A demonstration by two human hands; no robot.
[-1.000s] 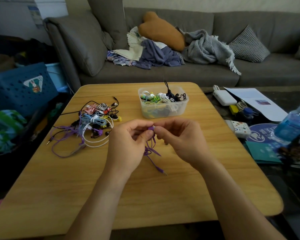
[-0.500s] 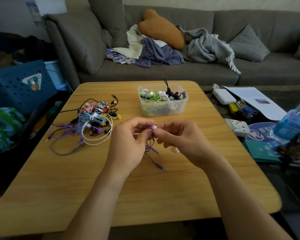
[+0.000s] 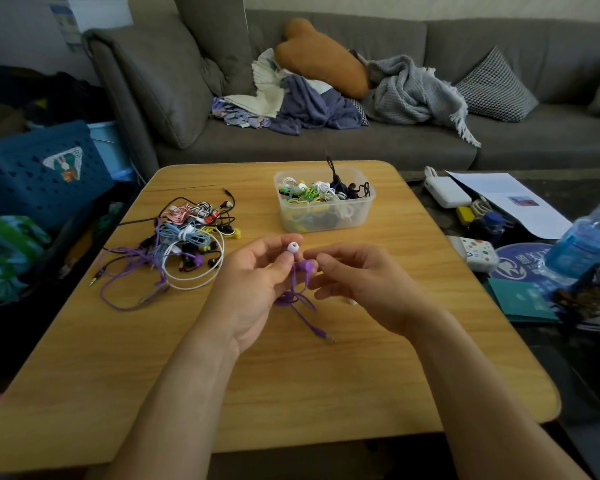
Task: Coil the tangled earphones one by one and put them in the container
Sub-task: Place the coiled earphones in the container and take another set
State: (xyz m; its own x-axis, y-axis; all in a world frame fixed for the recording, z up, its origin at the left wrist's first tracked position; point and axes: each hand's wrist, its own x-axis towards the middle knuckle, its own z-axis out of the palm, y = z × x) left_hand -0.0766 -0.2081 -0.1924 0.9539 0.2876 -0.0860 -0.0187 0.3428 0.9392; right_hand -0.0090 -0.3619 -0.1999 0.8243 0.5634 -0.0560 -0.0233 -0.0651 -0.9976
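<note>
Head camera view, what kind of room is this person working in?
Most likely a home living room: a grey sofa piled with a blanket and cushions stands behind a low wooden table, with household clutter around it.

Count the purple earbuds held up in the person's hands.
2. One white-tipped earbud sits at the left hand's fingertips; the other earbud lies just below it, between the left hand and the right hand. None seems hidden.

Two bare forearms, no sleeves, left hand (image 3: 253,282) and right hand (image 3: 364,282) without rings, watch or gloves
</note>
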